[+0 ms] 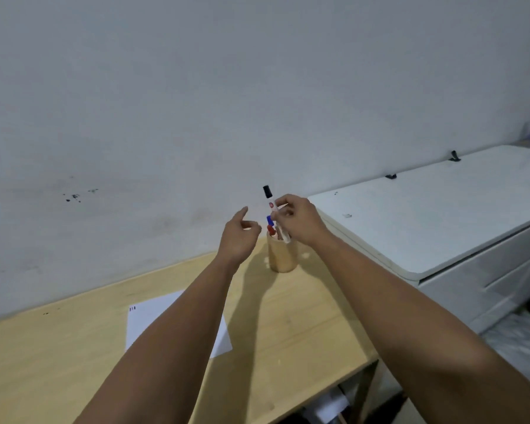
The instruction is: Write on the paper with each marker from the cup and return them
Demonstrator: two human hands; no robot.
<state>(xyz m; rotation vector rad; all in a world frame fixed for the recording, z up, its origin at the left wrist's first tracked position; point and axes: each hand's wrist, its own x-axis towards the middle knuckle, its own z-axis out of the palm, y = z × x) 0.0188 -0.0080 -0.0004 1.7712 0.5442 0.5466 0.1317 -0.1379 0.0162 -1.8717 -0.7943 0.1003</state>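
A tan wooden cup (282, 255) stands at the far edge of the wooden table (303, 325). A blue-capped marker (269, 220) and a red-capped marker (271, 230) poke out of it. My right hand (300, 220) pinches a white marker with a black cap (271, 206), upright, its lower end at the cup's mouth. My left hand (237, 237) hovers just left of the cup, fingers apart, holding nothing. A white sheet of paper (153, 313) lies on the table, partly under my left forearm, with small dark marks near its top left corner.
A pale wall (196, 117) rises right behind the table. A white cabinet (441, 215) stands to the right, close to the cup. The table's front right corner and leg (364, 390) show below my right arm.
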